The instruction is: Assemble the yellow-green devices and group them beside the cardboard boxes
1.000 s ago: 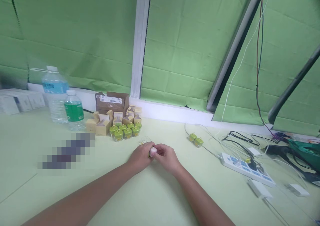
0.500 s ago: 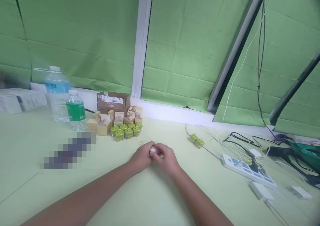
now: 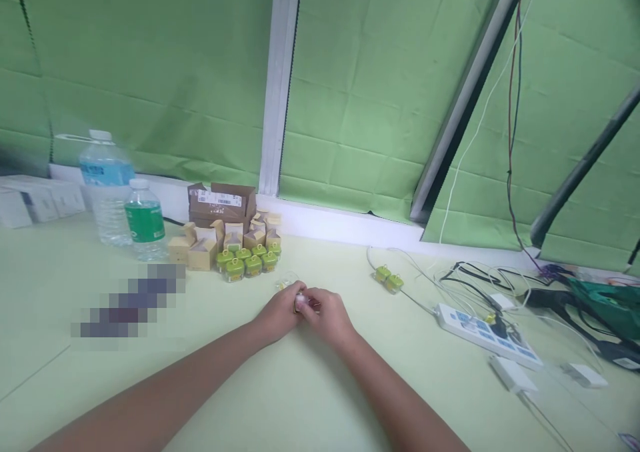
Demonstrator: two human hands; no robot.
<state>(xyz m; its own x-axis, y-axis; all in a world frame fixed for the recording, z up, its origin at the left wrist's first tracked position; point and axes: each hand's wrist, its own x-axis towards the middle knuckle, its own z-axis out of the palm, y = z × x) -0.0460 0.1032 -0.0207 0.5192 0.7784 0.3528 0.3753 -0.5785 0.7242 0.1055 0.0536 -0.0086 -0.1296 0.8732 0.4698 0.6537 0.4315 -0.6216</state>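
In the head view, we look forward and down over a pale table (image 3: 300, 399) at two bare hands meeting near the middle. Between their fingertips sits a small object (image 3: 299, 303), showing only as a pale spot with a dark edge; most of it is covered, so we cannot tell what it is or which way its long axis runs.

The left hand (image 3: 275, 315) is curled closed around it from the left. The right hand (image 3: 331, 315) comes from the right, thumb and forefinger bent in to touch it, with a small gap behind their tips; whether they truly pinch it, we cannot tell. The object lies right at both sets of fingertips, so neither hand is clearly nearer.

Just beyond the left hand lies a small clear item (image 3: 287, 282). Farther off to the left, seven green-lidded cases (image 3: 243, 263) stand grouped beside small cardboard boxes (image 3: 203, 257). To the right, well apart from the hands, are two more green-lidded cases (image 3: 389, 279), and past them a white power strip (image 3: 487, 337).
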